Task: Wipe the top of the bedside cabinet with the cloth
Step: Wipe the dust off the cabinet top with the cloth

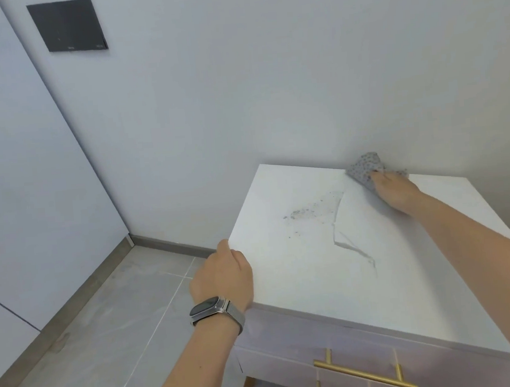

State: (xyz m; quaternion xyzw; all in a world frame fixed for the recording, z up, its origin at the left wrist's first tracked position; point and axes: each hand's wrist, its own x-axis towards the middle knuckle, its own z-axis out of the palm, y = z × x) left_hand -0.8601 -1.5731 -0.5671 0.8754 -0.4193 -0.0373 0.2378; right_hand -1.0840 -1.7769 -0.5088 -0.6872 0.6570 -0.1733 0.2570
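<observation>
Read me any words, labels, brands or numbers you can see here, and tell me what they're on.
None can be read.
Dark wall panel: faint pale marks along its bottom edge, too small and blurred to read.
Watch on the left wrist: screen dark, no text showing.

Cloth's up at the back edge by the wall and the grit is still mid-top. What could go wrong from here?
A sweep of the cloth toward the left edge could push the dark grit onto the floor. The right hand might smear the grit into streaks. The left hand grips the cabinet top in that path.
</observation>
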